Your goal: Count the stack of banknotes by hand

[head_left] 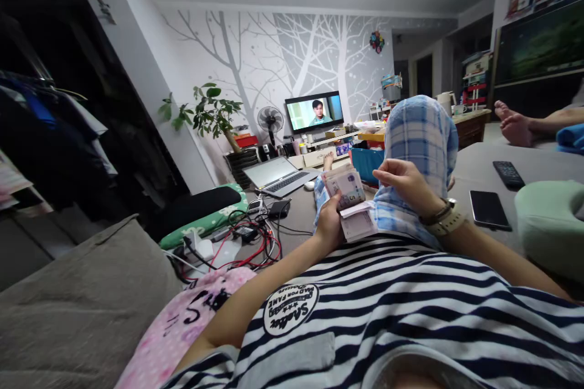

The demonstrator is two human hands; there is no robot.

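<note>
On the grey seat (474,164), a bent knee (417,134) in blue checks stands up. To its left, a laptop (280,176) sits open, maybe to leave the lap (385,219) free. The right hand (402,182) is in front of the knee, fingertips pinched together, nothing seen in them. The left hand (329,219) is clamped on a stack of paper money (350,187) over the lap, likely so none slips

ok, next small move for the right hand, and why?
I'd probably bring the right hand over to the banknotes and pinch the top one. The left hand holds the stack with its upper part exposed, while the right hovers just beside it, no note visible in its grip.
</note>
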